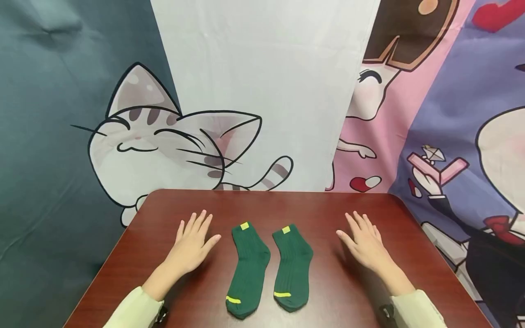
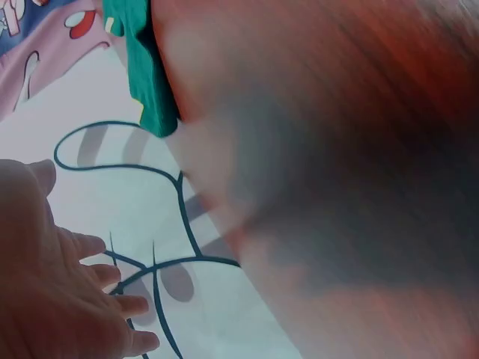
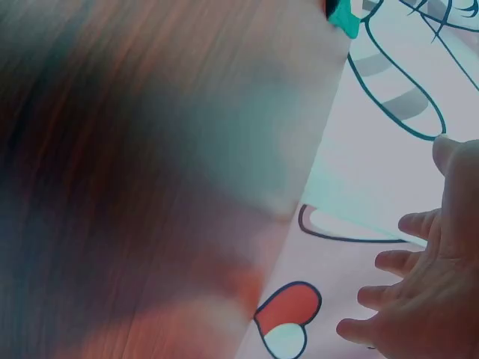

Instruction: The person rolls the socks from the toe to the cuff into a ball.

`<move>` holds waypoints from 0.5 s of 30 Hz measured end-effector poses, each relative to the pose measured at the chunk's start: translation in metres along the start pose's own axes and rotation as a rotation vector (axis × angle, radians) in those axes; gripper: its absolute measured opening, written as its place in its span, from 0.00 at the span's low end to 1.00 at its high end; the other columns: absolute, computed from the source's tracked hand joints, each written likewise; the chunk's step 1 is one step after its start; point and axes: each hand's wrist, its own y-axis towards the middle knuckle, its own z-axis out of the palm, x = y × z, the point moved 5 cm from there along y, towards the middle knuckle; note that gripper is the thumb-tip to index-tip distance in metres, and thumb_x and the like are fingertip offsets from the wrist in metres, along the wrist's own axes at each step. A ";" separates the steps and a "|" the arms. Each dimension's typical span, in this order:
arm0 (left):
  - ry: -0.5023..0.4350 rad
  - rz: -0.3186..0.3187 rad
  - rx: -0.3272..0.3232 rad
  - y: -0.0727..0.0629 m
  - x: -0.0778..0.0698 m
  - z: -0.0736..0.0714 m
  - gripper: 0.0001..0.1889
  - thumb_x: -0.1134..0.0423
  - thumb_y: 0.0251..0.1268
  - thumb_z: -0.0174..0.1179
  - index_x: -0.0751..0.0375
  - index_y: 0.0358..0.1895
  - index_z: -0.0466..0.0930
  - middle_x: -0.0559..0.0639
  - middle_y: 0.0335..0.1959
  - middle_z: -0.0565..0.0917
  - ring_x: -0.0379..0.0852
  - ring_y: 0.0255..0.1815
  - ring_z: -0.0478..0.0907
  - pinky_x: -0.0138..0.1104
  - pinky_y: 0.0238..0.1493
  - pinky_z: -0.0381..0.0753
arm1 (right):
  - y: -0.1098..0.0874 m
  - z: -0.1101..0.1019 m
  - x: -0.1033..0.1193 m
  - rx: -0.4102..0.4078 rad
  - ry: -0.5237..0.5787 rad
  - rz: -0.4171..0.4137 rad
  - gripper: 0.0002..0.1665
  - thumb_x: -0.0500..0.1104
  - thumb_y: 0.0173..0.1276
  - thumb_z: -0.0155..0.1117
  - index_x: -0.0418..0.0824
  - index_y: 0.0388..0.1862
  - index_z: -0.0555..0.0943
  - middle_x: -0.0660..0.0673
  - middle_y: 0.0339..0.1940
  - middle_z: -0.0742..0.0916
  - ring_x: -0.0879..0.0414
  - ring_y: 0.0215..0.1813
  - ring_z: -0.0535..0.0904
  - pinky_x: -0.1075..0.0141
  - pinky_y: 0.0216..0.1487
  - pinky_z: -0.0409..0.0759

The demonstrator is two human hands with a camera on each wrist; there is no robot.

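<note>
On the person's left arm I see, over my head camera, a left sleeve of pale, creamy green, which ends at the wrist. The right sleeve has the same colour. Beside each cuff sits a small black piece, slightly shiny; its exact form I cannot tell. The left grip and right grip are bare, with slender fingers.

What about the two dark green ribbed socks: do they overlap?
No, the glossy reddish-brown table shows between the left green sock and right green sock.

Two green socks with yellow marks lie flat, side by side, slightly apart.
</note>
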 end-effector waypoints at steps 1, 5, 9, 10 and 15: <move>-0.003 0.002 -0.004 -0.001 -0.002 0.001 0.38 0.39 0.78 0.47 0.65 0.78 0.58 0.64 0.80 0.57 0.68 0.81 0.46 0.68 0.74 0.40 | 0.001 0.001 0.002 0.002 0.008 -0.003 0.44 0.63 0.76 0.55 0.37 0.79 0.61 0.28 0.79 0.62 0.27 0.79 0.48 0.26 0.71 0.46; -0.003 0.016 -0.007 -0.002 -0.009 0.003 0.37 0.40 0.79 0.46 0.64 0.78 0.60 0.63 0.79 0.58 0.67 0.81 0.48 0.68 0.74 0.42 | 0.004 0.005 0.011 0.000 0.034 -0.023 0.43 0.62 0.76 0.55 0.36 0.78 0.62 0.29 0.78 0.62 0.28 0.79 0.48 0.27 0.71 0.46; -0.009 0.018 0.008 -0.003 -0.016 0.006 0.37 0.40 0.79 0.46 0.64 0.78 0.60 0.63 0.79 0.59 0.67 0.80 0.49 0.68 0.74 0.43 | 0.006 0.009 0.020 -0.003 0.044 -0.050 0.42 0.60 0.76 0.57 0.36 0.77 0.63 0.29 0.78 0.63 0.28 0.79 0.50 0.27 0.71 0.47; -0.010 0.017 0.010 -0.003 -0.017 0.006 0.37 0.40 0.79 0.47 0.64 0.78 0.60 0.63 0.79 0.59 0.67 0.80 0.50 0.67 0.74 0.43 | 0.007 0.010 0.022 -0.005 0.049 -0.056 0.41 0.59 0.76 0.57 0.36 0.77 0.63 0.29 0.78 0.64 0.28 0.79 0.50 0.27 0.71 0.47; -0.041 0.007 0.020 -0.004 -0.024 0.011 0.37 0.40 0.79 0.47 0.64 0.77 0.61 0.63 0.79 0.60 0.66 0.80 0.51 0.67 0.74 0.45 | 0.011 0.017 0.031 -0.008 0.063 -0.075 0.40 0.57 0.76 0.59 0.35 0.76 0.65 0.30 0.77 0.65 0.29 0.78 0.52 0.28 0.71 0.48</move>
